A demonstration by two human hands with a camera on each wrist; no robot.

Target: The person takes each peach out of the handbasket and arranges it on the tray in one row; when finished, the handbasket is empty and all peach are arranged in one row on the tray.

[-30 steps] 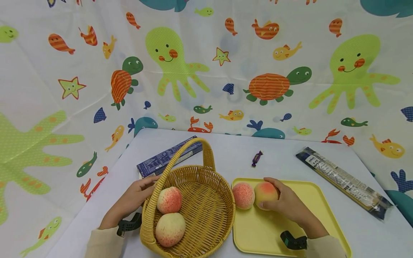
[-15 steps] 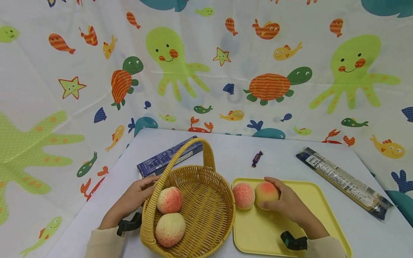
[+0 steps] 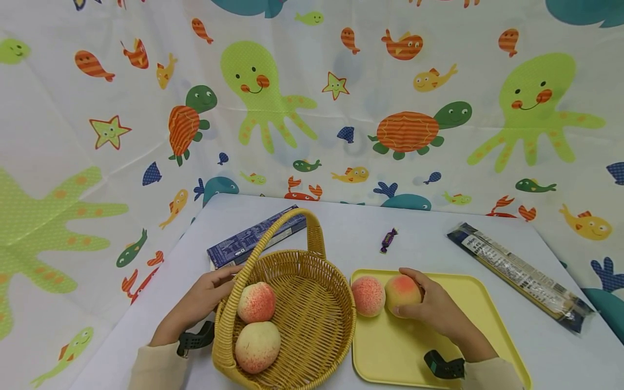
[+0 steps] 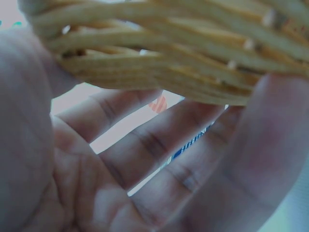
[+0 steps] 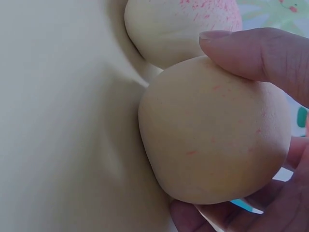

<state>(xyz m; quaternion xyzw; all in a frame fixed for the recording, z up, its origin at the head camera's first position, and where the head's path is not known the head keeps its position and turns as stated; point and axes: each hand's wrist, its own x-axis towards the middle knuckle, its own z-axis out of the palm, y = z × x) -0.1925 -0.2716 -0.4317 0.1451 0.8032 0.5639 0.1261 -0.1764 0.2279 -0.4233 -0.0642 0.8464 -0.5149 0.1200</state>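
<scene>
In the head view, my right hand [image 3: 436, 306] grips a yellow-orange peach [image 3: 401, 300] that sits on the yellow tray [image 3: 390, 357]. The right wrist view shows the thumb on one side of this peach [image 5: 212, 135] and fingers around the other. A pinker peach [image 3: 368, 296] lies against it on the tray. My left hand [image 3: 207, 298] holds the left side of a wicker basket [image 3: 312, 319] by its rim. Up close, the weave [image 4: 159, 53] hides some of its fingertips. Inside the basket lie a red-speckled peach [image 3: 256, 302] and a paler peach [image 3: 258, 347].
Behind the basket lies a long dark-blue box [image 3: 253, 235]. A small purple wrapped candy [image 3: 388, 240] is on the white table behind the tray. To the right rests a long clear-and-dark packet [image 3: 519, 276]. A sea-animal curtain [image 3: 302, 157] hangs at the back.
</scene>
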